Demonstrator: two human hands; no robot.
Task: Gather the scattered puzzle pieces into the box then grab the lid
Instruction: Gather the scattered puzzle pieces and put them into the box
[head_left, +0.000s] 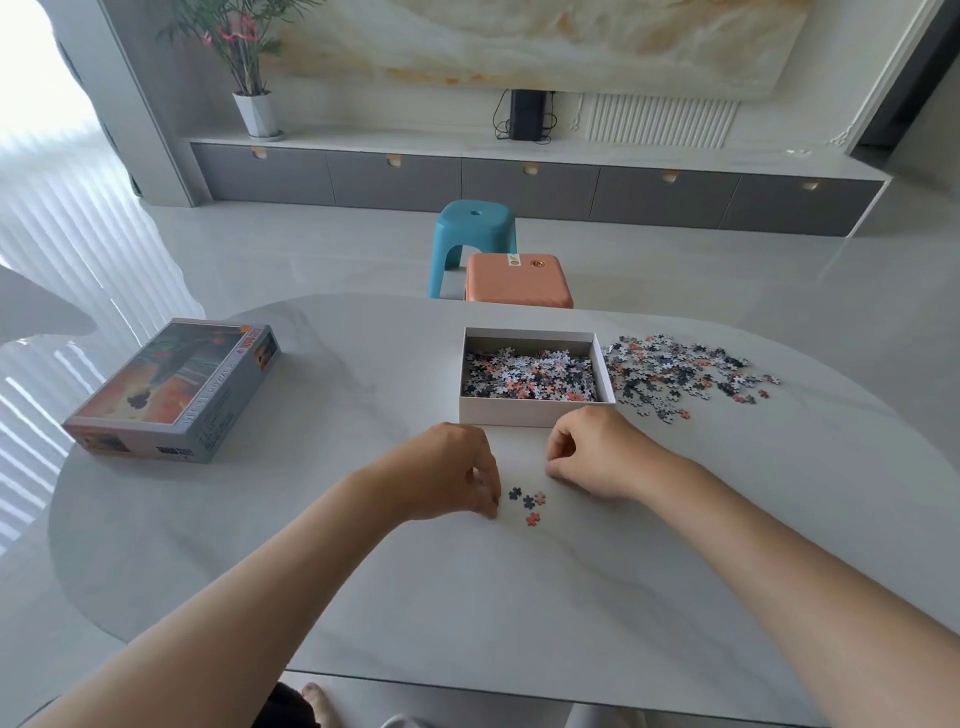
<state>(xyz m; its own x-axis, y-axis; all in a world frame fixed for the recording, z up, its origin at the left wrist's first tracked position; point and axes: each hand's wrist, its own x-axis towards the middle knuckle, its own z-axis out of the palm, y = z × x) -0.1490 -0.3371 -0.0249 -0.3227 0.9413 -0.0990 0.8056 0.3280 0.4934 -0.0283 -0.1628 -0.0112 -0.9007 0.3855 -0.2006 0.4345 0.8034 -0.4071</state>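
Both forearms reach over the table (467, 597) toward the box (519, 413), palms down, just before its near wall. The left hand (452, 467) arches, its fingertips bunched on a dark one of the few pieces (527, 501) lying there. The right hand (587, 452) curls into a loose fist; I cannot tell whether it holds anything. The scattered pieces (685, 371) lie just right of the box, and the lid (171, 389) lies well to its left.

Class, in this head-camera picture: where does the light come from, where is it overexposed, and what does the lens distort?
Head view: daylight enters from the window at far left, blown to white; shadows on the table are soft and faint; the wide lens makes the pillar lean and curves the table's edge; the small print on the lid is unreadable.
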